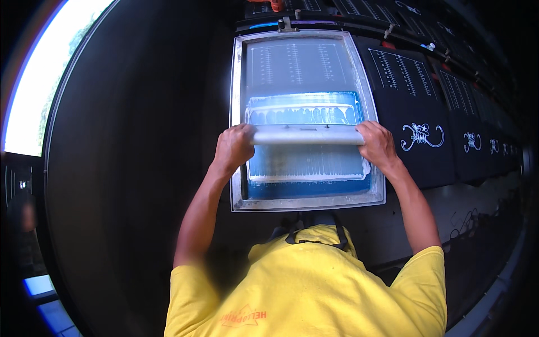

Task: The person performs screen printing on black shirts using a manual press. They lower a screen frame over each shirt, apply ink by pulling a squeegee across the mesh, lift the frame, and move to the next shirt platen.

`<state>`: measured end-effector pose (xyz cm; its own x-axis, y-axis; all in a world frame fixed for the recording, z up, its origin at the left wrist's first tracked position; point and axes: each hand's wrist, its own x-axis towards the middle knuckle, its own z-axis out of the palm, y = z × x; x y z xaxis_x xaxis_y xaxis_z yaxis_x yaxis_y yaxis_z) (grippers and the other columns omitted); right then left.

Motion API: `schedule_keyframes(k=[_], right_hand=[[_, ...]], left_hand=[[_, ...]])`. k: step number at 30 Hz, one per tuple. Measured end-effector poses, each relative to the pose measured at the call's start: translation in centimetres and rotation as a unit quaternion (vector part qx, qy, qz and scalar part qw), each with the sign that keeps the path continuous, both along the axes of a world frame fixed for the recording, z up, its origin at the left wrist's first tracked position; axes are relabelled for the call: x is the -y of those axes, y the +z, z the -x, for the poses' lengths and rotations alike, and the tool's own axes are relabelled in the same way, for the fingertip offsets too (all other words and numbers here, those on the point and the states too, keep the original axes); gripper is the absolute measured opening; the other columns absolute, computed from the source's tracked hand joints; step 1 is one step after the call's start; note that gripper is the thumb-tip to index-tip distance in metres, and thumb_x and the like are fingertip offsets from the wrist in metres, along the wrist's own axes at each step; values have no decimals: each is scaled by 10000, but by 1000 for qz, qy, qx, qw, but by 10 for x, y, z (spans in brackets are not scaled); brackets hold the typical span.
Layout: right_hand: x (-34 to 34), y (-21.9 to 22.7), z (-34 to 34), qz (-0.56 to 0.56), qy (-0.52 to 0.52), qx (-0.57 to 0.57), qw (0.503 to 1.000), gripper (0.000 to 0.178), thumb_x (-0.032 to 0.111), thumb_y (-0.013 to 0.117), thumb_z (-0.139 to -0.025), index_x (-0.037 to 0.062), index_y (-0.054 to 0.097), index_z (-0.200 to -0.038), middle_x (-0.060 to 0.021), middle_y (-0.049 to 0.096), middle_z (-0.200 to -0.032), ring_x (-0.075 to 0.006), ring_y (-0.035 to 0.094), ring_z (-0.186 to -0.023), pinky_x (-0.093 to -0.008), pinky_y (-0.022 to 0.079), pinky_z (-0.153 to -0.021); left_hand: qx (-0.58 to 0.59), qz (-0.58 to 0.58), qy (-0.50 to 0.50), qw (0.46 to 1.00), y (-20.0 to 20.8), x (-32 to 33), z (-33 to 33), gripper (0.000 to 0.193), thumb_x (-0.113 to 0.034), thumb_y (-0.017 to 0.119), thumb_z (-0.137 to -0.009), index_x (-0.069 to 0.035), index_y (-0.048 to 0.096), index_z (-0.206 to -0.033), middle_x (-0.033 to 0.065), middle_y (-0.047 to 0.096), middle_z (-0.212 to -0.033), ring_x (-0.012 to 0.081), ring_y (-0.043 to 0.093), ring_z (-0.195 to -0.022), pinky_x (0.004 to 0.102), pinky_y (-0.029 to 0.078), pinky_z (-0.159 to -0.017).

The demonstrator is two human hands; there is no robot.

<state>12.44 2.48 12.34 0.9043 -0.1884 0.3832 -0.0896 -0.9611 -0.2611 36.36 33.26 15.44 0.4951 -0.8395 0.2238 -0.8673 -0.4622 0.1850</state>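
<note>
A wide silvery squeegee (306, 135) lies across a metal-framed printing screen (236, 106). My left hand (236, 147) is closed round its left end, and my right hand (377, 143) grips the right end. White ink (309, 106) forms a ridge on the blue mesh beyond the squeegee, and another streaked white line runs along the near side. The far part of the mesh looks grey, with pale ruler-like marks showing. The squeegee's blade is hidden under its handle.
To the right stand black panels (393, 106) with white scale marks and a white scroll design. A hinge clamp (287, 23) sits at the screen's far edge. More dark panels line the back right. A dark wall (123, 140) rises on the left, beside a bright window (48, 73).
</note>
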Motion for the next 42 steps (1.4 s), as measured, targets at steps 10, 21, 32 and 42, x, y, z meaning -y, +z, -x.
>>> schedule_keyframes(k=[10,21,32,42], right_hand=[[-73,-19,95,-15,2,8,1000,368,-75,644,-627,-10,637,-989,-137,667,-985,-324,644,-925,-416,545,-801],[-73,-36,84,-10,2,13,1000,366,-73,657,-606,-21,630,-967,-153,641,-993,-343,638,-948,-416,536,-824],[-84,-44,99,-11,3,-88,996,795,261,901,-581,-35,555,-1233,-176,541,-1260,-362,517,-1220,-453,468,-988],[-87,-31,129,-104,25,-42,993,565,285,752,-857,-37,555,-1278,-232,533,-1334,-400,513,-1247,-467,419,-1064]], left_hand=[[-24,5,12,1000,-31,-74,105,383,28,686,-653,-35,672,-1031,121,708,-1127,300,685,-1053,385,583,-873],[19,21,9,1000,-57,-77,101,484,33,737,-599,-49,673,-1072,104,705,-1158,284,678,-1098,369,579,-877],[-70,-136,11,988,-39,-77,116,611,5,673,-678,47,530,-1271,192,520,-1355,356,461,-1320,392,416,-1099],[-164,-87,4,983,-8,-97,147,611,-84,626,-839,25,436,-1409,220,392,-1489,398,357,-1396,446,364,-1135]])
